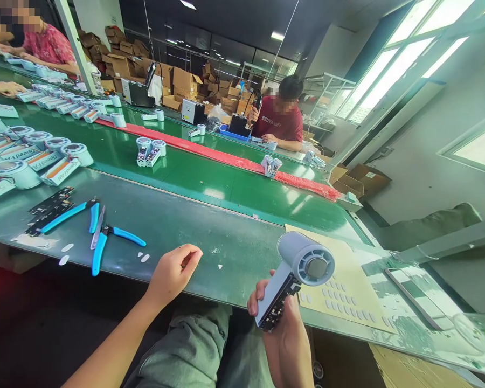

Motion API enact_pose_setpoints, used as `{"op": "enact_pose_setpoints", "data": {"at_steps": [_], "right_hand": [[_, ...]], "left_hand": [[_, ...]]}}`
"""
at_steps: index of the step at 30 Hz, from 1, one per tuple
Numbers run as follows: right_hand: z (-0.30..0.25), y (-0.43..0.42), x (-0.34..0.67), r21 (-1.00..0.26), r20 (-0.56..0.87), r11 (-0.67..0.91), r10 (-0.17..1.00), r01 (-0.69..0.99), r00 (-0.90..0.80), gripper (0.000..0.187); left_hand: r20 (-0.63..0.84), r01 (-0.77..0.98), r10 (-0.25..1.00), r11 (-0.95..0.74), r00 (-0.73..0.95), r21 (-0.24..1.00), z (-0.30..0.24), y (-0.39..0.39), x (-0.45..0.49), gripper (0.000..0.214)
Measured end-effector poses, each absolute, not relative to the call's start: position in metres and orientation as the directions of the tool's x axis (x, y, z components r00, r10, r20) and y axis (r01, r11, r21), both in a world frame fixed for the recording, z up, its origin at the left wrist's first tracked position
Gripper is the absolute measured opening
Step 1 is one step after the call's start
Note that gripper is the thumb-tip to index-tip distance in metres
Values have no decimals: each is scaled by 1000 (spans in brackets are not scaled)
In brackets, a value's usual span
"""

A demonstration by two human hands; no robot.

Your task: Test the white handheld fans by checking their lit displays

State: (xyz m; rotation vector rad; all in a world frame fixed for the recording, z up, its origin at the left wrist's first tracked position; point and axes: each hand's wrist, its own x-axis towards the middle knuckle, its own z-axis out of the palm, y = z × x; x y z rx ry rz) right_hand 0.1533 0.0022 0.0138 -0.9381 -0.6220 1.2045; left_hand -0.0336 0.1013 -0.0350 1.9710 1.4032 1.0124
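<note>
My right hand (285, 323) grips the handle of a pale blue handheld fan (303, 267). The fan's round head points up and right, and its open handle shows a dark circuit board. My left hand (173, 272) rests at the green table's near edge (210, 275) with its fingers curled into a loose fist; what they hold, if anything, is hidden. Blue-handled cutters (105, 240) lie to the left of that hand. A tan sheet of small pale stickers (343, 291) lies just right of the fan.
Several more fans (36, 156) lie at the far left of the table. A red strip (226, 157) runs along the green conveyor, with fan pairs (150, 151) on it. A person in a red shirt (278, 121) works across the belt, others at top left. Cartons are stacked behind.
</note>
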Motion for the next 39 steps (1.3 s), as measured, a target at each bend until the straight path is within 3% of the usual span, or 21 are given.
{"op": "enact_pose_setpoints", "data": {"at_steps": [10,24,29,34,39], "right_hand": [[15,4,156,-859,-126,19,961,-512,247,26],[-4,31,164,-944,-146,-73,967,-322,209,32],[-11,51,169,-875,-214,-151,973,-461,87,41],[-13,71,172,-816,-245,-230,969,-531,-42,38],[-18,113,171,-900,-246,-220,969,-378,23,32]], "left_hand": [[265,565,947,-322,184,759,-34,99,-33,24],[275,581,943,-333,190,743,-34,100,-32,27],[268,573,943,-332,195,749,-35,99,-32,24],[274,571,938,-346,211,745,-37,99,-33,19],[283,561,930,-367,234,742,-40,99,-34,17]]}}
